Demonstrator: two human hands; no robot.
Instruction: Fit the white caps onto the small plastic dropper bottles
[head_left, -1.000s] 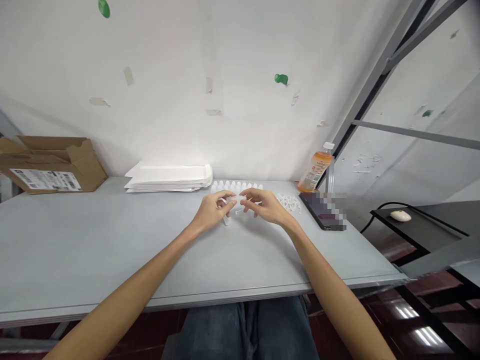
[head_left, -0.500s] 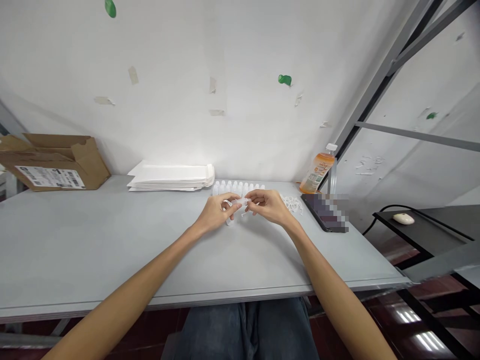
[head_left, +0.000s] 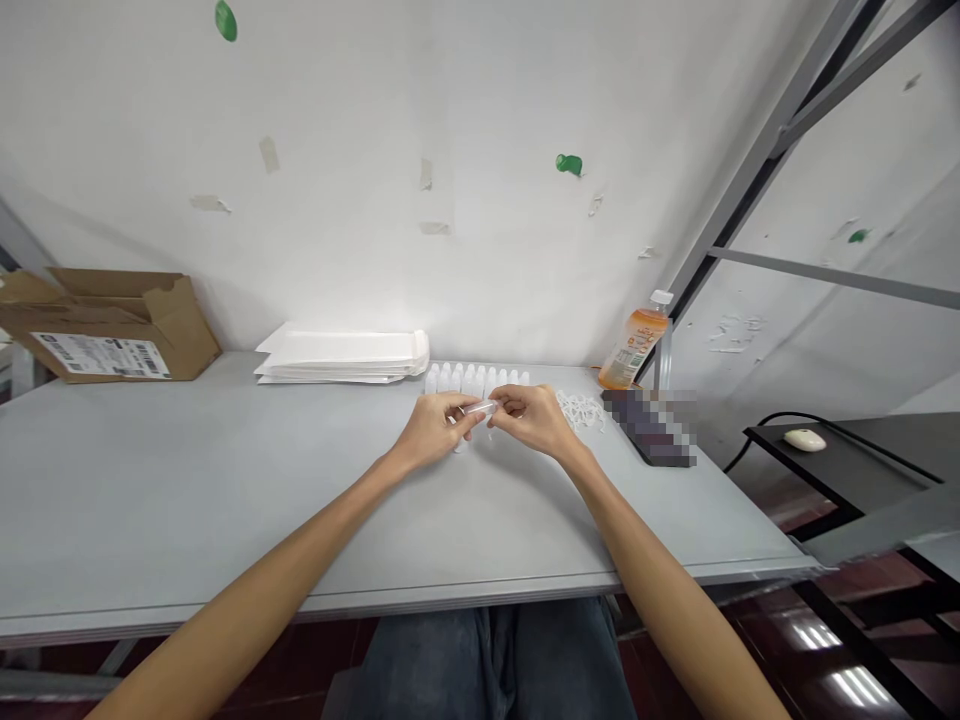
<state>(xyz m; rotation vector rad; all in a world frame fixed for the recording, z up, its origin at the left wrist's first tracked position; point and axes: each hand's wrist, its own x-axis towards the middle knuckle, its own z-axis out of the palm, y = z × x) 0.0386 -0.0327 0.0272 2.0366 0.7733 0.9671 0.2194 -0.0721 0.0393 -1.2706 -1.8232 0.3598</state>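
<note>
My left hand point(head_left: 429, 430) and my right hand point(head_left: 534, 418) are bare, slim-fingered, narrowing at the wrists. My left forearm point(head_left: 285, 542) and right forearm point(head_left: 651, 535) are uncovered too, long and smooth in outline, growing thicker toward the elbows. Below the near edge of the bench point(head_left: 375, 540) I wear denim trousers point(head_left: 495, 665), blue, with deep creases bunched where the two legs meet and flatter cloth across each thigh. The light is poor down there; the denim seems dark and slightly greyed, though I can't swear to the shade.
</note>
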